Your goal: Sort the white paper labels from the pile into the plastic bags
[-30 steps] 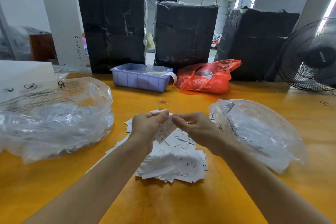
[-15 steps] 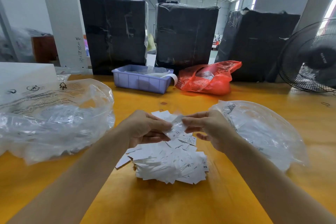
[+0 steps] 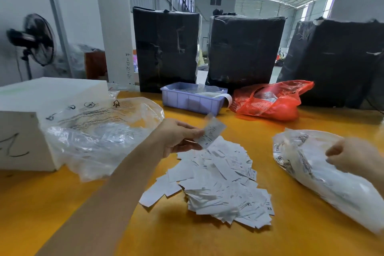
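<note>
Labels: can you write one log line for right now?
left hand: pinches label | right hand: on right bag | pile: unsorted

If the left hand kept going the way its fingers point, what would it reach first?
Probably nothing nearby: the left hand, pinching a label, points right across bare table toward the right-hand clear bag; depth is unclear.

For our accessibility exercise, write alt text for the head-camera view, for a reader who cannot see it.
A person's left hand pinches one white label above a pile of labels on a yellow table. The right hand rests at the right clear bag; another clear bag lies left.
</note>
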Demonstrator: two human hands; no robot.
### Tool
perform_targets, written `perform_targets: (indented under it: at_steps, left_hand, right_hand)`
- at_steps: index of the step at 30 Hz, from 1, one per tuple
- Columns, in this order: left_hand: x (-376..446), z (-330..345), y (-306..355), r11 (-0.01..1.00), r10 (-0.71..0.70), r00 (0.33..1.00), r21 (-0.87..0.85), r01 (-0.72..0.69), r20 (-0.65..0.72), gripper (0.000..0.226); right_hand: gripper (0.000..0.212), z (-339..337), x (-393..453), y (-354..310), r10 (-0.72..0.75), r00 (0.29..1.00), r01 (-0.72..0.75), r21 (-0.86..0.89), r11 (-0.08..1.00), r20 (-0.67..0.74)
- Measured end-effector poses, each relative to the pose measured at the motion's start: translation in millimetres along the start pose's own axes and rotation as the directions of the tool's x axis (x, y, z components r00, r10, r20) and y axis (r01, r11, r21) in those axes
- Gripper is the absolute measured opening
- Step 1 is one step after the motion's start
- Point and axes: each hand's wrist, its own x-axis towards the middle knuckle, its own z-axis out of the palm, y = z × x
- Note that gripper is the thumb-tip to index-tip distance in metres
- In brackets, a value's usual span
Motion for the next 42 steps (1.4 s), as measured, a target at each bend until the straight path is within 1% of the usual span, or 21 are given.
perform_targets:
  at_steps: [2, 3, 4, 6, 9, 11, 14, 16, 18, 20, 22, 23, 25, 26, 27, 29, 30, 32, 35, 38, 42]
  left_hand:
    - [6, -29, 1, 0.979, 0.172, 0.951, 0.154, -0.136, -0.256, 0.011]
    - [8, -48, 0, 0.946, 0.283, 0.873, 0.267, -0.185, -0.397, 0.013]
    - [10, -68, -4, 0.905, 0.369, 0.776, 0.389, -0.173, -0.512, 0.015]
    - [13, -102, -18, 0.837, 0.419, 0.646, 0.547, -0.002, -0.638, 0.02]
    - [21, -124, -38, 0.778, 0.364, 0.631, 0.596, 0.199, -0.685, 0.016]
    - [25, -125, -44, 0.748, 0.336, 0.646, 0.611, 0.258, -0.685, 0.015]
    - [33, -123, -45, 0.68, 0.327, 0.64, 0.644, 0.352, -0.695, 0.024]
    - [41, -126, -42, 0.661, 0.367, 0.603, 0.655, 0.366, -0.708, 0.034]
    - [50, -126, -34, 0.709, 0.398, 0.62, 0.656, 0.259, -0.676, 0.036]
    - [55, -114, -21, 0.736, 0.404, 0.689, 0.661, 0.146, -0.601, 0.04]
    - [52, -89, -8, 0.724, 0.47, 0.721, 0.689, 0.014, -0.509, 0.044]
    - [44, -73, -1, 0.696, 0.544, 0.702, 0.715, -0.071, -0.46, 0.043]
    - [19, -39, 12, 0.643, 0.666, 0.666, 0.712, -0.282, -0.337, 0.04]
    - [2, -19, 16, 0.663, 0.674, 0.689, 0.629, -0.405, -0.267, 0.04]
    - [-12, -1, 19, 0.731, 0.621, 0.764, 0.483, -0.482, -0.176, 0.041]
    - [-33, 36, 23, 0.91, 0.39, 0.918, 0.12, -0.397, 0.075, 0.053]
    - [-37, 49, 21, 0.959, 0.274, 0.939, 0.01, -0.283, 0.208, 0.057]
    - [-38, 62, 14, 0.992, 0.129, 0.924, -0.037, -0.124, 0.359, 0.06]
    - [-35, 64, 3, 0.997, 0.067, 0.923, -0.069, -0.043, 0.379, 0.05]
    - [-30, 63, -2, 0.988, 0.067, 0.948, -0.155, -0.019, 0.31, 0.044]
    - [-29, 62, -2, 0.979, 0.105, 0.967, -0.193, -0.06, 0.231, 0.051]
  right_hand:
    - [0.044, 22, 9, 15, 0.001, 0.993, 0.014, -0.127, 0.992, 0.116]
    - [0.059, 31, 11, 21, 0.002, 0.99, 0.021, -0.157, 0.987, 0.143]
    - [0.068, 40, 14, 27, 0.02, 0.987, 0.003, -0.139, 0.99, 0.159]
    - [0.058, 58, 33, 48, 0.104, 0.981, -0.095, -0.058, 0.994, 0.163]
    - [0.019, 65, 44, 62, 0.159, 0.985, -0.16, 0.013, 0.987, 0.062]
    - [0.005, 54, 33, 56, 0.139, 0.989, -0.137, 0.032, 0.99, -0.043]
    - [0.007, 32, 6, 32, 0.098, 0.98, -0.083, 0.091, 0.992, -0.173]
    - [0.012, 17, -4, 17, 0.048, 0.968, -0.034, 0.062, 0.998, -0.245]
    - [0.013, 0, -14, -2, 0.03, 0.95, -0.009, 0.069, 0.998, -0.31]
    - [0.009, -14, -22, -19, -0.006, 0.919, 0.049, 0.098, 0.994, -0.395]
    - [0.006, -25, -31, -34, -0.061, 0.897, 0.187, 0.251, 0.95, -0.438]
    - [0.005, -29, -37, -43, -0.071, 0.911, 0.254, 0.421, 0.871, -0.405]
    - [0.006, -36, -52, -66, -0.127, 0.966, 0.255, 0.781, 0.571, -0.223]
    - [0.009, -36, -60, -78, -0.186, 0.975, 0.188, 0.884, 0.428, -0.118]
    - [0.011, -35, -67, -89, -0.249, 0.968, 0.12, 0.929, 0.35, -0.031]
    - [0.014, -27, -82, -110, -0.361, 0.929, 0.047, 0.947, 0.317, 0.075]
    - [0.014, -22, -88, -118, -0.402, 0.91, 0.035, 0.949, 0.312, 0.098]
    - [0.005, -10, -98, -131, -0.426, 0.9, 0.043, 0.954, 0.296, 0.092]
    - [0.003, 0, -105, -140, -0.405, 0.913, 0.053, 0.966, 0.252, 0.056]
    - [0.019, 2, -106, -141, -0.401, 0.913, 0.032, 0.967, 0.254, 0.075]
    - [0.038, 0, -98, -138, -0.328, 0.926, -0.121, 0.97, 0.21, 0.187]
